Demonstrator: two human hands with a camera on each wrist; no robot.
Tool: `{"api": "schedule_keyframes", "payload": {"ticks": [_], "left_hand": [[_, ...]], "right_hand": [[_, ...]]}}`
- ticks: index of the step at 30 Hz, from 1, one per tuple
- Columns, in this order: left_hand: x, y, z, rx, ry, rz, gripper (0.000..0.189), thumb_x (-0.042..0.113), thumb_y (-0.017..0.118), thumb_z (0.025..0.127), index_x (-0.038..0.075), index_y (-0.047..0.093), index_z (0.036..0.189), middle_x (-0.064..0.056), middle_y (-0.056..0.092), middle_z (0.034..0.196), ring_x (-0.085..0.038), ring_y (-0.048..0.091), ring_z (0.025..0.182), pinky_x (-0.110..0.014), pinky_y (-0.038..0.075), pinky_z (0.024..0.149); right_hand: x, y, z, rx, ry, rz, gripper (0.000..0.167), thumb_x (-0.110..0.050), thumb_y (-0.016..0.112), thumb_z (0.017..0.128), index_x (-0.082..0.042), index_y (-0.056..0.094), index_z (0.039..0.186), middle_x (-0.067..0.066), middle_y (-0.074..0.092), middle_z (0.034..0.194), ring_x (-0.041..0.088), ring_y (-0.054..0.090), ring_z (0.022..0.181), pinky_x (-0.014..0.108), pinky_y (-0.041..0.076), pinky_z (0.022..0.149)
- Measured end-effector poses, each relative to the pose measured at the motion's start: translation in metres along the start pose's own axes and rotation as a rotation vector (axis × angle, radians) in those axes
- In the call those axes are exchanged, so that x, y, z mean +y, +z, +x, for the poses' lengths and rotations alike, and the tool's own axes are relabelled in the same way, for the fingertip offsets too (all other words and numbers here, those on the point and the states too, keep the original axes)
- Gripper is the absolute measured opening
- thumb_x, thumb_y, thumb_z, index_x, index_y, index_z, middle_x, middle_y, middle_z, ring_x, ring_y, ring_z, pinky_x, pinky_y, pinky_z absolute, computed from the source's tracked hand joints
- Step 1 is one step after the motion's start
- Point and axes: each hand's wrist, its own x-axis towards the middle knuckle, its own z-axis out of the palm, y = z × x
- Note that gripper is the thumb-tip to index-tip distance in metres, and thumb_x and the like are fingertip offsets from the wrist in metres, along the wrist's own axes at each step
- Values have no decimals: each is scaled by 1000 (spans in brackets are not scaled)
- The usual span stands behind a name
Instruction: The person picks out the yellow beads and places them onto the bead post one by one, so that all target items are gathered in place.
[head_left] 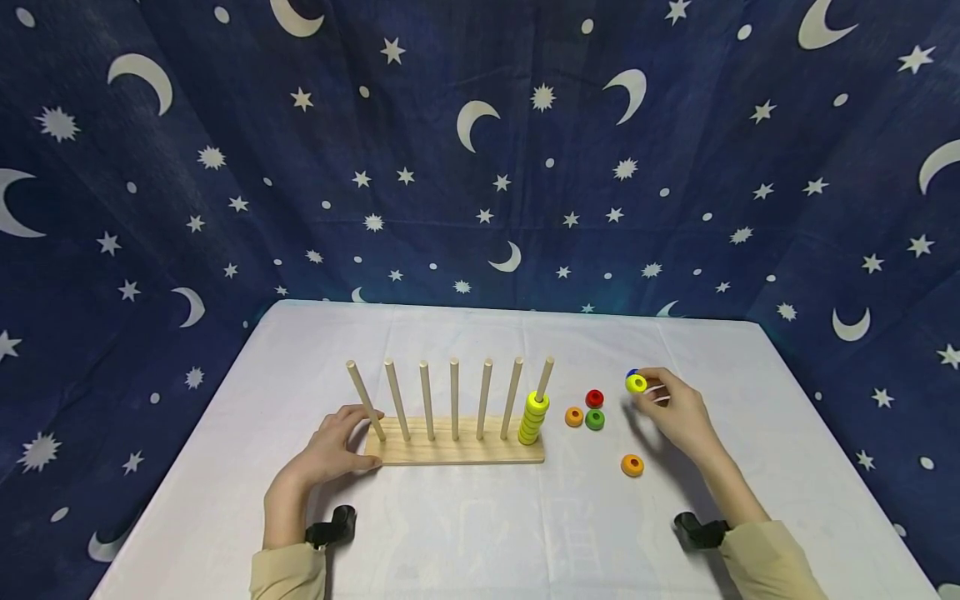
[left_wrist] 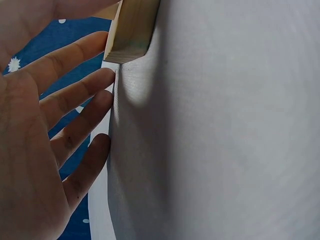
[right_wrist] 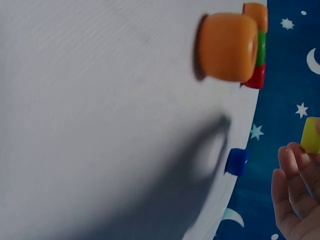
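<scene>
A wooden peg stand (head_left: 454,452) lies on the table, with several upright dowels. Yellow beads (head_left: 533,419) are stacked on its rightmost dowel. At the stand's left end, my left hand (head_left: 327,447) holds the base between thumb and index finger; the other fingers (left_wrist: 85,117) extend beside it. My right hand (head_left: 678,414) pinches a yellow bead (head_left: 636,383) above the table, right of the stand. A blue bead (right_wrist: 236,162) rests on the cloth, mostly hidden behind the yellow one in the head view.
Between the stand and my right hand lie a red bead (head_left: 595,398), a green bead (head_left: 595,419) and an orange bead (head_left: 574,417). Another orange bead (head_left: 632,465) sits nearer the front. A white cloth covers the table (head_left: 465,533); a dark blue patterned curtain (head_left: 420,158) hangs behind.
</scene>
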Motion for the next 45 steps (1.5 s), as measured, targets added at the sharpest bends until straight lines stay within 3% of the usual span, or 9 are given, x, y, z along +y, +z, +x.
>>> {"api": "schedule_keyframes", "payload": {"ticks": [7, 15, 19, 23, 30, 45], "left_hand": [[1, 0, -1, 1, 9, 4, 62, 21, 82, 66, 15, 60, 123, -15, 48, 139, -38, 42, 124, -65, 34, 100], [2, 0, -1, 4, 8, 8, 61, 21, 82, 66, 15, 60, 123, -15, 49, 138, -37, 43, 122, -65, 35, 100], [2, 0, -1, 3, 2, 4, 61, 20, 82, 66, 16, 60, 123, -15, 49, 138, -37, 43, 121, -64, 36, 99], [2, 0, -1, 1, 0, 4, 62, 20, 82, 66, 15, 60, 123, -15, 48, 139, -37, 43, 122, -64, 35, 100], [2, -1, -1, -7, -3, 6, 62, 22, 82, 67, 16, 59, 124, -15, 48, 139, -38, 42, 124, -65, 34, 101], [3, -1, -1, -4, 7, 16, 62, 23, 83, 67, 16, 59, 124, -16, 47, 140, -39, 42, 124, -66, 34, 100]], "right_hand": [[-14, 1, -2, 27, -18, 27, 35, -15, 65, 88, -6, 59, 122, 15, 65, 108, 27, 63, 95, 17, 49, 74], [-30, -1, -4, 59, -63, 38, 35, -15, 66, 88, -8, 59, 122, 10, 68, 104, 22, 61, 93, 32, 53, 78], [-39, -4, -5, 76, -94, 49, 34, -16, 66, 88, -9, 60, 121, 7, 68, 102, 19, 60, 91, 33, 53, 79], [-48, -7, -7, 86, -118, 61, 33, -15, 67, 88, -10, 61, 120, 6, 68, 100, 18, 60, 90, 29, 52, 79], [-65, -12, -10, 96, -141, 77, 35, -15, 67, 88, -12, 60, 122, 2, 67, 103, 12, 58, 89, 10, 46, 78], [-102, -19, -12, 123, -195, 120, 39, -14, 68, 87, -14, 59, 125, 1, 65, 111, 14, 59, 93, 15, 45, 80]]}}
